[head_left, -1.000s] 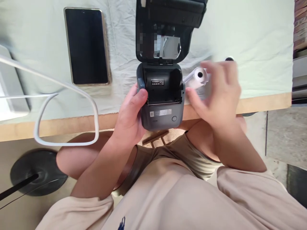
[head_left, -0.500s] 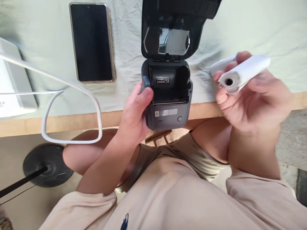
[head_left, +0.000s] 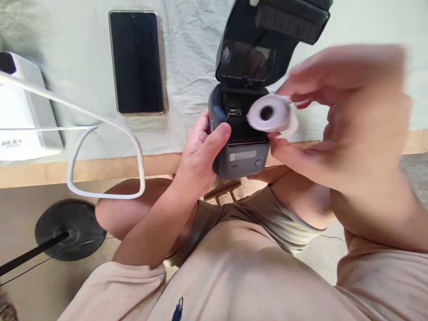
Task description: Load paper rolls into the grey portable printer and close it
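A dark grey label printer (head_left: 246, 166) is gripped at its left side by my left hand (head_left: 200, 156), thumb on the front edge. Its hinged lid (head_left: 261, 49) stands raised, and the hollow paper bay faces up toward me. My right hand (head_left: 354, 120), blurred by motion, pinches a white paper roll (head_left: 284, 107) between thumb and fingers. The roll's end, with a dark core hole, is turned to me and overlaps the right part of the bay. Whether the roll touches the printer I cannot tell.
On the pale cloth-covered table lies a smartphone (head_left: 138, 62) with a dark screen. At the left stand a white box-shaped device (head_left: 25, 120) and a looped white cable (head_left: 107, 195). The wooden table edge (head_left: 160, 165) runs above my knees; a round black base (head_left: 70, 218) is on the floor.
My right hand has carried the paper roll left, over the printer's bay, and turned its end toward me. My left hand still holds the printer, now slightly tilted. The view has shifted a little.
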Demonstrator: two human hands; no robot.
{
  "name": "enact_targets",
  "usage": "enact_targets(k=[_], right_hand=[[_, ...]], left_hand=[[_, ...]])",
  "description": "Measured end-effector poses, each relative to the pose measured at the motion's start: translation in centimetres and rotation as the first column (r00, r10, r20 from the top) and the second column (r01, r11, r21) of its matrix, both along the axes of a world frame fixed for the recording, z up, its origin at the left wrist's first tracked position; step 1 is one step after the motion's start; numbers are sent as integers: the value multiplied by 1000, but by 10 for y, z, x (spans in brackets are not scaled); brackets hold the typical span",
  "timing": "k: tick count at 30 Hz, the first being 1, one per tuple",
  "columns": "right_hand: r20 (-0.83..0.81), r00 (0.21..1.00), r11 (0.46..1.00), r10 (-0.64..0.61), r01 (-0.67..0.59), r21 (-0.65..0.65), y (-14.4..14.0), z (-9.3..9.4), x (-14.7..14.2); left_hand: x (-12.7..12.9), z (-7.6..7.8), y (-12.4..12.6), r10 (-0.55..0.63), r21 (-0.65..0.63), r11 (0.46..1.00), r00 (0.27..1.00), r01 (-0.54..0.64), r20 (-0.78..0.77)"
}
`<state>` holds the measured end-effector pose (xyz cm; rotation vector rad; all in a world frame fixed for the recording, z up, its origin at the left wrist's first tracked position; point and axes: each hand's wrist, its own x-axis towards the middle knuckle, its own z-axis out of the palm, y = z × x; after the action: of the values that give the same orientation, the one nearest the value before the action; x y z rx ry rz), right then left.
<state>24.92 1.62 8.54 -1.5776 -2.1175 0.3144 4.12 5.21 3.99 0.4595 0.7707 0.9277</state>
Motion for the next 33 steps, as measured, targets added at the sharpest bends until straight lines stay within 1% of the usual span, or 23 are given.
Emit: enact_targets(k=[2, 4, 5, 6, 7, 10, 12, 13, 14, 15, 18, 19, 21, 23, 25, 27, 30, 31, 33], right_hand=[[134, 990, 998, 36, -43, 50, 14, 8, -7], [228, 972, 997, 57, -66, 33, 23, 13, -14], [238, 969, 997, 65, -71, 20, 25, 15, -18], [230, 971, 996, 72, -80, 29, 26, 16, -21], [204, 975, 993, 84, -100, 68, 24, 15, -23], [91, 983, 950, 160, -178, 257, 18, 9, -27], [60, 985, 923, 163, -174, 342, 17, 3, -26], [67, 987, 920, 149, -163, 357, 18, 1, -24], [92, 986, 922, 140, -164, 352, 21, 0, -22], [136, 981, 931, 139, -176, 319, 26, 0, -20], [314, 934, 954, 171, -237, 184, 39, 4, -13], [368, 915, 957, 163, -238, 168, 43, 6, -12], [420, 896, 945, 146, -252, 210, 47, 11, -10], [391, 905, 916, 165, -288, 279, 45, 15, -11], [325, 924, 897, 202, -308, 318, 36, 19, -16], [268, 926, 889, 266, -343, 303, 22, 21, -22], [224, 910, 885, 348, -398, 241, 3, 21, -28], [205, 908, 885, 365, -407, 226, -1, 21, -28], [104, 920, 890, 378, -392, 234, -2, 18, -26]], left_hand=[[-2, -1, 0, -23, 15, 1000, 1000, 23, 6], [-4, -3, 1, -42, 43, 998, 999, 41, 7], [-5, -4, 1, -40, 51, 998, 999, 39, 7], [-6, -5, 2, -32, 49, 998, 999, 32, 8], [-6, -6, 2, -22, 33, 999, 1000, 21, 14], [-8, -7, 4, 1, -28, 1000, 998, 1, 64], [-9, -9, 5, -2, -35, 999, 995, 6, 95], [-10, -10, 5, -11, -25, 1000, 995, 13, 100], [-10, -11, 5, -24, -7, 1000, 995, 25, 98], [-11, -13, 5, -37, 18, 999, 995, 35, 93], [-11, -16, 5, -73, 91, 994, 995, 66, 71], [-11, -17, 5, -83, 99, 992, 994, 76, 69], [-11, -18, 6, -102, 89, 991, 992, 95, 71], [-12, -19, 7, -117, 66, 992, 990, 112, 80], [-13, -20, 8, -125, 58, 991, 988, 120, 89], [-14, -21, 8, -125, 67, 991, 988, 119, 96], [-15, -20, 9, -109, 74, 992, 990, 102, 93], [-16, -19, 9, -110, 60, 993, 990, 105, 91], [-16, -17, 9, -123, 27, 992, 988, 121, 90]])
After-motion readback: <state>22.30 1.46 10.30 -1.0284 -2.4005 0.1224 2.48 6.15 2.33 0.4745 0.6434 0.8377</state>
